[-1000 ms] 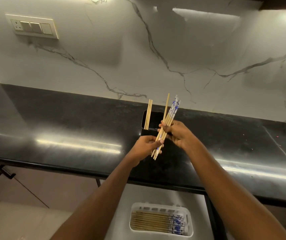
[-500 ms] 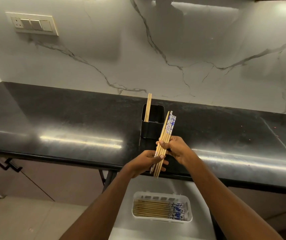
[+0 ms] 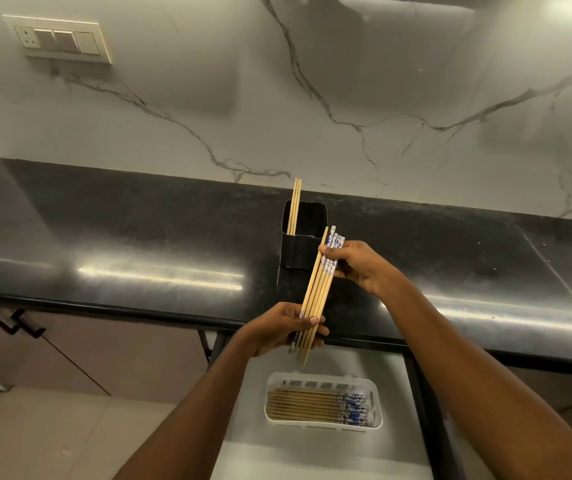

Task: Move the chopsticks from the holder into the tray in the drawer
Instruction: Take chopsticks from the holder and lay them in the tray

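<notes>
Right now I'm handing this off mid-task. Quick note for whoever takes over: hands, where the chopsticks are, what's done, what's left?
Left hand: grips the lower end of the chopstick bundle.
Right hand: pinches its patterned upper end. The bundle is tilted, in the air, not yet in the tray.
Done: a row of chopsticks lies in the white tray in the open drawer.
Left: lay the bundle in the tray, then move the few plain chopsticks standing in the black holder.

Both hands point(image 3: 282, 327) point(image 3: 357, 265) grip chopstick bundle point(image 3: 319, 292) above tray point(image 3: 376, 403).
</notes>
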